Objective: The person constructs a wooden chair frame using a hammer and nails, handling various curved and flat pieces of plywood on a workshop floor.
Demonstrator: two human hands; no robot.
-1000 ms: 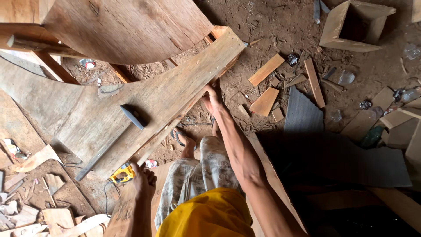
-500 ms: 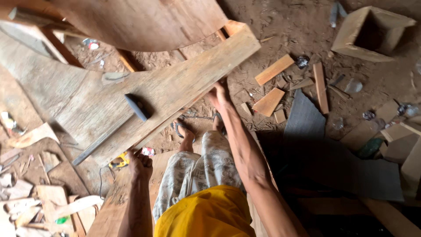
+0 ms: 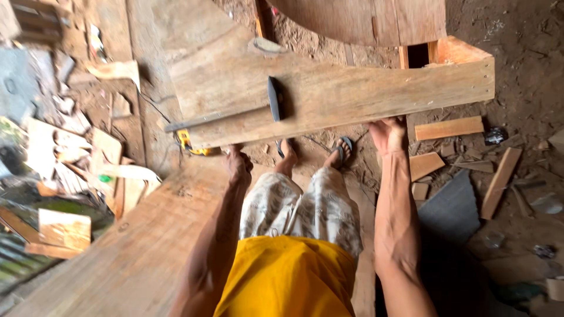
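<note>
The left hand [image 3: 239, 164] grips the near edge of the wide wooden plank [image 3: 352, 100], apparently closed around it. A hammer [image 3: 274, 98] lies on the plank's top face. The right hand [image 3: 386, 135] grips the same edge, farther right.

1. A long wooden plank [image 3: 352, 100] was held across the middle of the frame, gripped at its near edge by the left hand [image 3: 239, 165] and the right hand [image 3: 388, 135].
2. A hammer [image 3: 274, 100] was seen lying on the plank's top face.
3. Wood offcuts [image 3: 449, 128] were scattered over the dirt at right.
</note>
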